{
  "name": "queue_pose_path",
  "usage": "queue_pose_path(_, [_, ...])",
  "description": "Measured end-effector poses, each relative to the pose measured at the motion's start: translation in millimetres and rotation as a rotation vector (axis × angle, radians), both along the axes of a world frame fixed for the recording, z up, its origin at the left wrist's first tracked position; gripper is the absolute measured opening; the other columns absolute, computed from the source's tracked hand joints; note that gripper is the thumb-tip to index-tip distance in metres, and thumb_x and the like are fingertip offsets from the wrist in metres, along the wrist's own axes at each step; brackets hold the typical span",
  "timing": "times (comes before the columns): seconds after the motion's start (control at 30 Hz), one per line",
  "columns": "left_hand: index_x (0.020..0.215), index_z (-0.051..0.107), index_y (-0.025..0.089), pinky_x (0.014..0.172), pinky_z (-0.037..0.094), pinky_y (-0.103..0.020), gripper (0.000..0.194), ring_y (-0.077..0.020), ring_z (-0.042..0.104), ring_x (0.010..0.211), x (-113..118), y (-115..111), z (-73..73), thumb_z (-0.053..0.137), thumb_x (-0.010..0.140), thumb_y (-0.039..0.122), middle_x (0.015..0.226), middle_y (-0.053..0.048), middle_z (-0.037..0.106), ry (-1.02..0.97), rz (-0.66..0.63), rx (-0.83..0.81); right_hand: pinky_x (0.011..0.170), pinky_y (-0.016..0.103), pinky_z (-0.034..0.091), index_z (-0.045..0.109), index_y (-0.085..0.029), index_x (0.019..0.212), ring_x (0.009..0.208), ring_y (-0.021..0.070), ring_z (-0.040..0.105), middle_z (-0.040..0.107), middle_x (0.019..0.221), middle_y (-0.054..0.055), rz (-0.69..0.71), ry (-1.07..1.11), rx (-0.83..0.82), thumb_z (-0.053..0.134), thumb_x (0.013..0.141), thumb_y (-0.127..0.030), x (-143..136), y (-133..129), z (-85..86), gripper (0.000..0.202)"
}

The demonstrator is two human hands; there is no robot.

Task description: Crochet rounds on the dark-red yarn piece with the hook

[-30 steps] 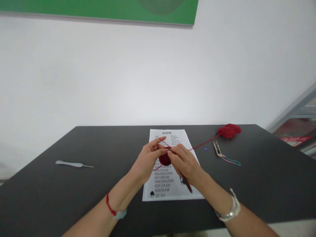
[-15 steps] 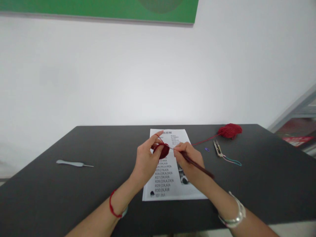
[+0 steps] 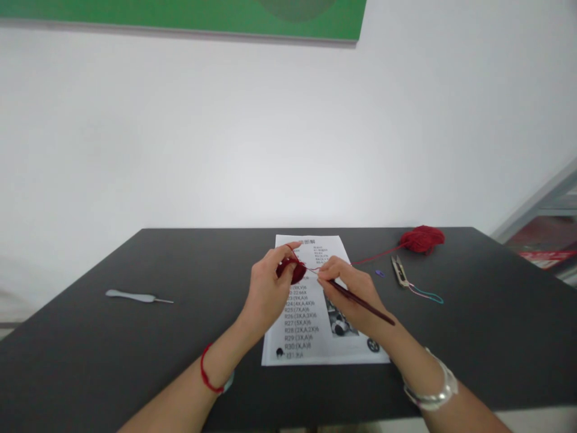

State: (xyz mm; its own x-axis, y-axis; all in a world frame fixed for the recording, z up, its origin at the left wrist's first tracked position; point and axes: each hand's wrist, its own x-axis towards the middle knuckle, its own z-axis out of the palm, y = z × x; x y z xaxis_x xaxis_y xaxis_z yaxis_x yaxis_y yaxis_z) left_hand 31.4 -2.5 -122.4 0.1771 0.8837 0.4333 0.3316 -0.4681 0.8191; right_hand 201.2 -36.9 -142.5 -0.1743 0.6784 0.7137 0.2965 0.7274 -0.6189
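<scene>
My left hand (image 3: 269, 282) pinches a small dark red crochet piece (image 3: 298, 273), with red yarn looped over its raised index finger. In my right hand (image 3: 349, 288) a crochet hook with a dark brown handle (image 3: 363, 302) is held like a pen, its thin metal tip pointing left at the edge of the piece. Whether the tip sits inside a stitch is too small to tell. Both hands are above a printed pattern sheet (image 3: 297, 355). A strand of yarn runs from behind my right hand to a red yarn ball (image 3: 422, 239) at the back right.
Thread snips (image 3: 399, 272) with a cord loop lie right of the sheet, near a small purple stitch marker (image 3: 380, 273). A grey-handled crochet hook (image 3: 135, 296) rests on the left of the black table (image 3: 189, 264). A white wall (image 3: 288, 132) stands behind.
The crochet piece has shifted slightly left and tilted in my left hand. My right hand has turned the hook a little, and more of the sheet's lower right shows.
</scene>
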Motion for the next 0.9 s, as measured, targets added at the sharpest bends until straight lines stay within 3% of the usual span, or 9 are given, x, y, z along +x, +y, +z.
queue_pose_path(0.1, [0.067,0.059,0.018,0.076,0.045,-0.029,0.015,-0.0150,0.062,0.079,0,-1,4.4,0.054,0.075,0.006,0.110,-0.006,0.070,-0.070,-0.053,-0.046,0.055,0.025,0.039,0.058,-0.021,0.076,0.059,0.0118,0.050,0.056,0.064,-0.003,0.037,0.264,-0.241,0.061,0.083,-0.016,1,2,-0.7,0.009])
queue_pose_path(0.2, [0.066,0.061,0.017,0.076,0.045,-0.028,0.010,-0.0145,0.062,0.080,1,-3,7.6,0.061,0.071,0.008,0.110,-0.005,0.069,-0.239,-0.134,-0.149,0.054,0.026,0.041,0.059,-0.020,0.072,0.055,0.0115,0.052,0.058,0.059,-0.003,0.184,0.565,-0.444,0.065,0.080,-0.021,-3,4,2.0,0.010])
queue_pose_path(0.27, [0.078,0.066,0.016,0.073,0.046,-0.027,0.011,-0.0134,0.062,0.076,3,-5,7.7,0.065,0.070,0.010,0.095,-0.003,0.071,-0.378,-0.192,-0.250,0.054,0.026,0.042,0.059,-0.019,0.071,0.055,0.0117,0.054,0.061,0.060,-0.002,0.274,0.695,-0.533,0.067,0.078,-0.024,-8,5,3.7,0.011])
queue_pose_path(0.33, [0.098,0.067,0.017,0.071,0.046,-0.027,0.030,-0.0126,0.062,0.068,6,-7,6.6,0.068,0.069,0.012,0.075,0.001,0.068,-0.504,-0.258,-0.370,0.055,0.025,0.044,0.059,-0.019,0.072,0.056,0.0116,0.055,0.062,0.062,-0.002,0.301,0.747,-0.556,0.067,0.078,-0.025,-14,4,3.1,0.012])
queue_pose_path(0.47, [0.115,0.062,0.015,0.064,0.046,-0.026,0.050,-0.0132,0.062,0.061,10,-9,3.8,0.075,0.066,0.015,0.066,0.003,0.066,-0.662,-0.376,-0.572,0.057,0.026,0.047,0.058,-0.021,0.080,0.059,0.0124,0.056,0.062,0.069,-0.002,0.129,0.595,-0.373,0.062,0.083,-0.023,-19,4,-7.7,0.006])
queue_pose_path(0.6, [0.115,0.062,0.014,0.057,0.042,-0.022,0.052,-0.0088,0.056,0.055,13,-9,3.2,0.076,0.066,0.013,0.062,0.004,0.063,-0.729,-0.371,-0.618,0.061,0.029,0.047,0.056,-0.023,0.083,0.069,0.0155,0.056,0.059,0.077,0.001,-0.186,0.085,0.081,0.054,0.088,-0.016,-18,4,-21.4,0.008])
queue_pose_path(0.7, [0.115,0.062,0.015,0.056,0.042,-0.020,0.052,-0.0082,0.055,0.055,13,-8,3.7,0.076,0.065,0.012,0.064,0.003,0.064,-0.784,-0.392,-0.684,0.064,0.031,0.047,0.057,-0.023,0.087,0.073,0.0172,0.054,0.058,0.080,0.003,-0.287,-0.177,0.347,0.052,0.088,-0.010,-17,4,-23.9,0.015])
queue_pose_path(0.8, [0.111,0.065,0.015,0.059,0.045,-0.020,0.051,-0.0088,0.059,0.059,9,-5,4.1,0.077,0.062,0.009,0.069,0.001,0.066,-0.814,-0.418,-0.780,0.063,0.029,0.048,0.055,-0.025,0.091,0.073,0.0156,0.056,0.058,0.083,0.002,-0.174,-0.077,0.337,0.053,0.088,-0.009,-16,4,-18.4,0.016])
queue_pose_path(0.9, [0.107,0.067,0.014,0.062,0.047,-0.019,0.048,-0.0080,0.059,0.061,4,-1,5.6,0.077,0.060,0.006,0.070,0.001,0.066,-0.828,-0.412,-0.791,0.056,0.025,0.047,0.054,-0.024,0.087,0.065,0.0120,0.056,0.058,0.083,0.000,0.004,0.214,0.025,0.055,0.088,-0.015,-14,3,-10.9,0.009])
